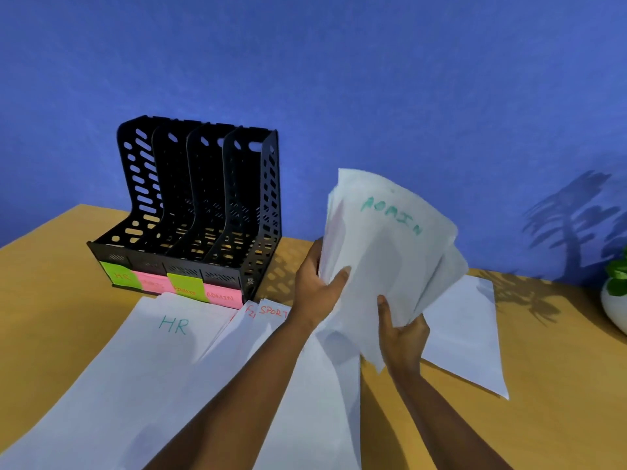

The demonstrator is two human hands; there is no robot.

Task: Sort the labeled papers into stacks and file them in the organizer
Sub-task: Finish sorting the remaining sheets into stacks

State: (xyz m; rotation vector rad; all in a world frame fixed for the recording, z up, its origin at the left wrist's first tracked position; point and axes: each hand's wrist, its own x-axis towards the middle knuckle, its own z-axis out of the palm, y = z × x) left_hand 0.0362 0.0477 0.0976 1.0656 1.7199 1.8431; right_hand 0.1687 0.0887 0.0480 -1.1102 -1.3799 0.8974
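A blue wall backs a tan worktop. A black organizer with four upright slots stands at the worktop's back left, its front edge carrying green and pink notes; the far left one reads HR and the far right one ADMIN, the middle two are blurred. In front of it lie flat sheets: an HR stack at left, then overlapping sheets marked in red, one reading SPORT. A blank sheet lies at right. Both hands hold a tilted ADMIN stack above the worktop, right of the organizer: the left hand grips its left edge, the right hand clasps its lower edge. A white pot with green leaves sits at the far right edge.
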